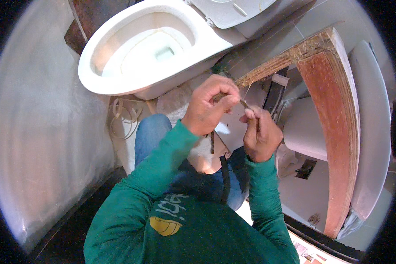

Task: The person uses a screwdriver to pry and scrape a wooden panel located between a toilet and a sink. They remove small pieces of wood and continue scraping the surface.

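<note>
Both my hands are raised over my lap, close together, with fingers pinched. Between my left hand (211,104) and my right hand (263,133) runs a thin brownish strip (244,104), gripped at each end. Its exact kind is too small to make out. Just beyond the hands is the end of a curved wooden frame (332,127), reddish on its inner face, with layered edges. Frayed, straw-like fibres cover the arm of the frame that reaches toward my left hand. A thin pale thread (248,91) shows beside the fingers.
A white toilet bowl (202,42) stands ahead, its pale seat lid (229,12) beyond. Coiled pale cord (124,118) lies on the floor at left. A shiny grey panel (48,127) rises on the left. Right of the frame is a white curved basin-like piece (372,132).
</note>
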### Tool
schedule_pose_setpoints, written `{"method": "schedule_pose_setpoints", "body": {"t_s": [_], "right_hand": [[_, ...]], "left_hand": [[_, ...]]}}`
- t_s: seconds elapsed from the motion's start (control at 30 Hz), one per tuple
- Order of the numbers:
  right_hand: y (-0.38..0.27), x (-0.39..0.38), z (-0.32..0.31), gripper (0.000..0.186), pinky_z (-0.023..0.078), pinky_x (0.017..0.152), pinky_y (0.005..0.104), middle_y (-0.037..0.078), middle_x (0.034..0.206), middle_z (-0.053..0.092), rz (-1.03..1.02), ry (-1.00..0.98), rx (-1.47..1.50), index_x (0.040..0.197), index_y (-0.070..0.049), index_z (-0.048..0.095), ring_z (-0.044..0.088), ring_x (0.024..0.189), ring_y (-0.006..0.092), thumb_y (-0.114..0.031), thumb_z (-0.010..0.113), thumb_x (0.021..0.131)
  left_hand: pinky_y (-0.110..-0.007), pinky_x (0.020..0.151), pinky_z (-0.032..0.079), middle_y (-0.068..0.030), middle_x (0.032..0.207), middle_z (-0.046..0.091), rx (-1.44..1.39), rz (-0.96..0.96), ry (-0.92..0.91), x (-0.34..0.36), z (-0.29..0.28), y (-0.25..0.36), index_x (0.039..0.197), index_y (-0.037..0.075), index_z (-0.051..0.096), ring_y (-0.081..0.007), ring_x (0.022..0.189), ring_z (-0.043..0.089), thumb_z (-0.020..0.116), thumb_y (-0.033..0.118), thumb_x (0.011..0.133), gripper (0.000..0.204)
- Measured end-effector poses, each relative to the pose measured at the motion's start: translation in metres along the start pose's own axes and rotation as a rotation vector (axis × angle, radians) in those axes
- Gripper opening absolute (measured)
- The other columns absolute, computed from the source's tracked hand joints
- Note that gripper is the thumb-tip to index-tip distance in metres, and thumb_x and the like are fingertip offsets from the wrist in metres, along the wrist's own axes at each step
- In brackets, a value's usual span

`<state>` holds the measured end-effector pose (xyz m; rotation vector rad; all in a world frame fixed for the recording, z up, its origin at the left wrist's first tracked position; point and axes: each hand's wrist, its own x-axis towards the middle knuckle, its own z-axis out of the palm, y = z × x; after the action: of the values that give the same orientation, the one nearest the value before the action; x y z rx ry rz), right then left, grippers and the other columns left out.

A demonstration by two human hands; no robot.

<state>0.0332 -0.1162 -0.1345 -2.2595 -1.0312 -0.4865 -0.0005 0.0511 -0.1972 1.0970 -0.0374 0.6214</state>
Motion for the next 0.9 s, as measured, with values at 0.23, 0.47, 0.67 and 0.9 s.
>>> {"method": "schedule_pose_setpoints", "body": {"t_s": [0.23,0.47,0.67,0.9], "right_hand": [[-0.003,-0.005,0.005,0.013,0.056,0.063,0.0324,0.011,0.075,0.073,0.136,0.231,0.042,0.1,-0.002,0.07,0.073,0.065,0.021,-0.014,0.067,0.101],[0.007,0.019,0.027,0.009,0.057,0.062,0.0333,0.012,0.075,0.072,0.047,0.217,-0.003,0.101,-0.003,0.07,0.072,0.063,0.0214,-0.011,0.067,0.1],[0.011,0.018,0.032,0.009,0.057,0.06,0.0341,0.013,0.08,0.072,0.052,0.176,-0.023,0.103,-0.003,0.07,0.072,0.063,0.0223,-0.011,0.068,0.099],[0.024,0.011,0.031,0.012,0.058,0.063,0.0358,0.015,0.09,0.074,-0.007,0.193,-0.041,0.107,-0.002,0.071,0.073,0.067,0.0256,-0.008,0.066,0.098]], "left_hand": [[-0.033,0.062,0.063,-0.0074,0.105,0.062,-0.25,-0.109,0.2,-0.009,-0.014,-0.008,0.098,0.009,0.056,-0.0142,0.076,0.063,0.055,0.04,0.108,0.032],[-0.024,0.068,0.057,-0.0056,0.114,0.066,-0.006,-0.012,0.254,0.004,0.007,0.0,0.117,0.003,0.063,-0.0096,0.084,0.061,0.074,0.02,0.097,0.029],[-0.027,0.081,0.058,-0.0036,0.128,0.068,0.258,-0.026,0.187,0.006,0.006,0.004,0.134,0.011,0.065,-0.0139,0.105,0.063,0.091,0.029,0.08,0.062],[-0.031,0.081,0.059,-0.004,0.128,0.07,0.425,0.046,0.2,0.012,0.019,0.006,0.134,0.013,0.066,-0.0179,0.106,0.062,0.096,0.037,0.069,0.076]]}}
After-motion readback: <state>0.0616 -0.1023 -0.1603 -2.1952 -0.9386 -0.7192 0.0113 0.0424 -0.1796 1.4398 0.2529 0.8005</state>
